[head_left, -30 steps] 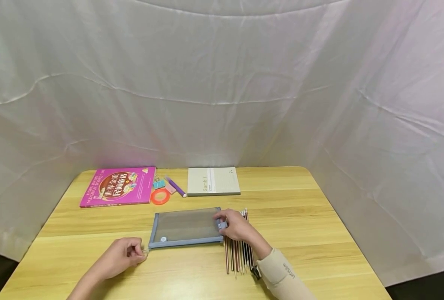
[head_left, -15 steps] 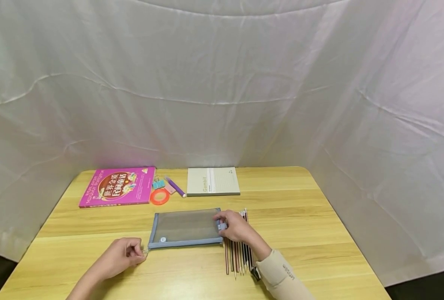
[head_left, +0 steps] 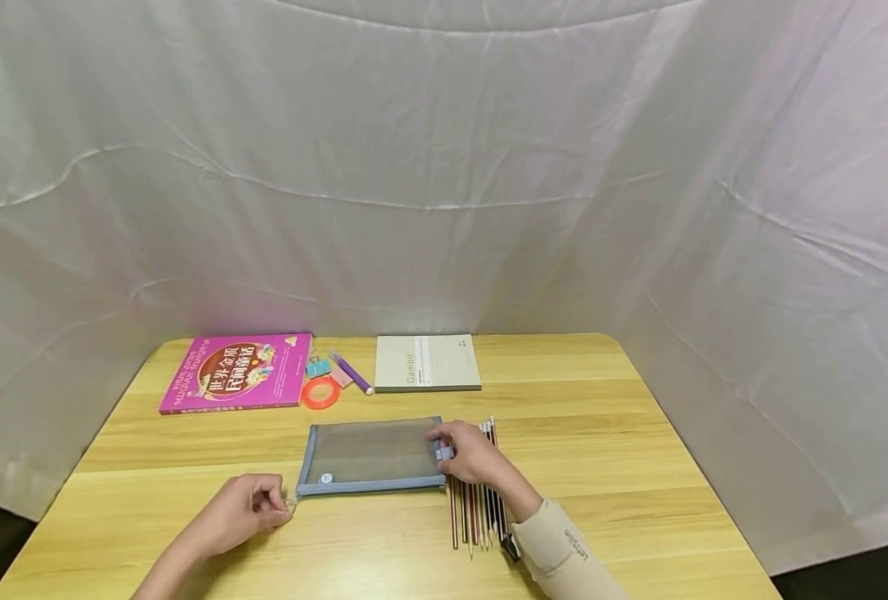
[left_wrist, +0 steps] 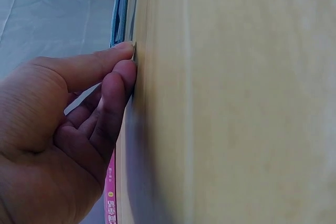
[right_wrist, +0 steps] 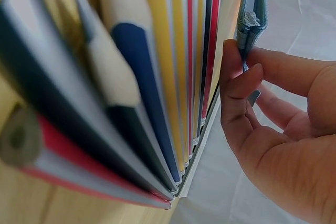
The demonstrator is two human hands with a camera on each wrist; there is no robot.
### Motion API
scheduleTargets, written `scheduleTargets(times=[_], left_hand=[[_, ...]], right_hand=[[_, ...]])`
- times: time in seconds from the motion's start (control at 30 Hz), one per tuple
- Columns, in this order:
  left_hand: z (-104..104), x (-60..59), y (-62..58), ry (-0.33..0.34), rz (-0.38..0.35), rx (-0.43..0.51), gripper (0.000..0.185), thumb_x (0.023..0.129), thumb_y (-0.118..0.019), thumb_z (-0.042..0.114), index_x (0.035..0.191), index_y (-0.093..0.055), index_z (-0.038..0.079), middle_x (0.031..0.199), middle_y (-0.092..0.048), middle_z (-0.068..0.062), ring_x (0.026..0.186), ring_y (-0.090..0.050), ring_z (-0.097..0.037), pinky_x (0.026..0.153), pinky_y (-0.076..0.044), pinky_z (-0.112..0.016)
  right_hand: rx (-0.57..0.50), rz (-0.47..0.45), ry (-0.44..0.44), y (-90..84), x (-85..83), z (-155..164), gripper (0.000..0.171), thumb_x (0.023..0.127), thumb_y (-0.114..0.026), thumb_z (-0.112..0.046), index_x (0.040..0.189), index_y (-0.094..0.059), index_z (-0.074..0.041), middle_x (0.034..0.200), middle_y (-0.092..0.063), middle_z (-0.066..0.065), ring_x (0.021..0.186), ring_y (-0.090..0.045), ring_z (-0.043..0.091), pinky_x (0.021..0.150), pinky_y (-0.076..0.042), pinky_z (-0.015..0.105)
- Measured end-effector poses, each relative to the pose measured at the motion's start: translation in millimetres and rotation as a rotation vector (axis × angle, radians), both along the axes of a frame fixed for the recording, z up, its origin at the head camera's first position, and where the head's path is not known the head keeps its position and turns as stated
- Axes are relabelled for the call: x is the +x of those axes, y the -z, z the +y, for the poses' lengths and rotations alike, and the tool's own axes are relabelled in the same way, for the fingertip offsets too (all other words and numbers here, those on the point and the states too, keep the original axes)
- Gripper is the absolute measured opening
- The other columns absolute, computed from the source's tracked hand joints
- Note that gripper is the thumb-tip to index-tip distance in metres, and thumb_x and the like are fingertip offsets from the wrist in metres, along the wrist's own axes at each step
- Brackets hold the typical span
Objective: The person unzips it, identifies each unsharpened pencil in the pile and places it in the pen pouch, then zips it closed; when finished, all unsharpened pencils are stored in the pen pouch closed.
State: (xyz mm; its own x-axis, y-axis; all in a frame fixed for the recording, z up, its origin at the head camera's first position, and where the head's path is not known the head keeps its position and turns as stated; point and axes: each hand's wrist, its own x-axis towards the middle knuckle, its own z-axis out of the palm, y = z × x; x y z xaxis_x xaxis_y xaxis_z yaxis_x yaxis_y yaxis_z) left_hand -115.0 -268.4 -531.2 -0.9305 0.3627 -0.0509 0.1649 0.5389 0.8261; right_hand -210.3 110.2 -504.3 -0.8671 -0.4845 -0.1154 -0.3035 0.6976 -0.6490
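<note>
Flat grey mesh pouch (head_left: 372, 454), blue edging; left hand (head_left: 239, 513) pinches zipper pull (head_left: 291, 501), right hand (head_left: 472, 454) pinches opposite end.

Mid-table lies the pouch (head_left: 372, 455), pencils (head_left: 477, 504) just right of it; book (head_left: 237, 372) and notebook (head_left: 427, 362) line the table's (head_left: 639, 467) back edge.

Pencils (right_wrist: 131, 77) blurred up close, item pinched by left fingers (left_wrist: 118, 85) too small
</note>
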Motion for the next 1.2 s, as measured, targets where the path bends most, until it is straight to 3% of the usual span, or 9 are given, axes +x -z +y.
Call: scheduleTargets(times=[0.83,1.1,1.2], left_hand=[[2,-1.8,0.0,0.010,0.018,-0.023,0.018,0.088,-0.081,0.011,0.081,-0.066,0.016,0.077,-0.065,0.008,0.065,-0.057,-0.001,0.058,-0.051,-0.022],[8,0.6,-3.2,-0.054,0.162,-0.143,0.025,0.081,-0.087,0.014,0.078,-0.065,0.025,0.081,-0.055,0.006,0.071,-0.051,-0.001,0.061,-0.046,-0.021],[13,0.3,-5.5,-0.087,0.184,-0.179,0.029,0.079,-0.089,0.015,0.077,-0.064,0.028,0.079,-0.050,0.006,0.070,-0.047,-0.002,0.060,-0.043,-0.020]], right_hand=[[-0.002,0.004,-0.010,-1.7,0.6,-1,0.042,0.084,-0.078,0.005,0.125,-0.069,-0.001,0.102,-0.061,0.008,0.090,-0.053,0.020,0.076,-0.050,0.035],[0.005,0.011,-0.007,-0.3,-0.3,0,0.042,0.084,-0.077,0.004,0.125,-0.070,-0.002,0.099,-0.059,0.005,0.088,-0.052,0.019,0.073,-0.049,0.031],[0.002,0.013,-0.007,-0.1,-0.4,0,0.042,0.084,-0.077,0.004,0.125,-0.070,-0.002,0.100,-0.059,0.006,0.088,-0.052,0.018,0.074,-0.049,0.031]])
